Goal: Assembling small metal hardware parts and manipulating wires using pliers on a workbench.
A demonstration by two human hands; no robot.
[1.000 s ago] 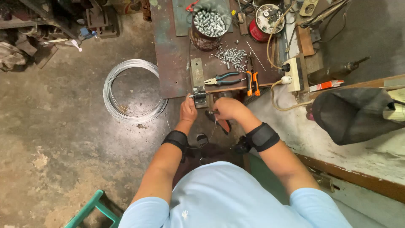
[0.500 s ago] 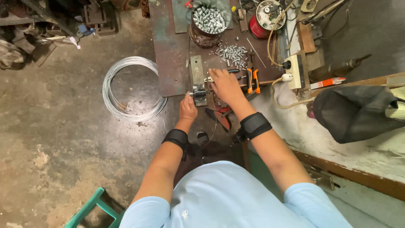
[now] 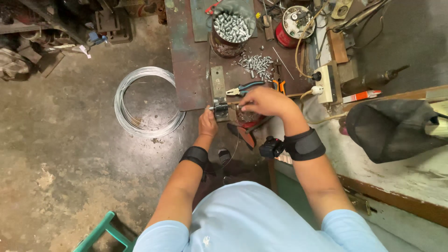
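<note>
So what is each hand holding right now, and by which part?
The left hand grips the small metal fixture at the bench edge from below. The right hand covers something beside it; what it holds cannot be told.

left hand [image 3: 208, 123] forward, right hand [image 3: 264, 101] curled (fingers bent)

Wire coil [image 3: 144, 100] (floor), bolt tin [image 3: 231, 29].

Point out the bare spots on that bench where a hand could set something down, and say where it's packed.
Bare: the bench strip left of the metal plate, up to the bench's left edge, and a small gap between screw can and loose screws. Crowded: pliers, right hand and left hand at the front edge; the right side is cables and power strip.
</note>
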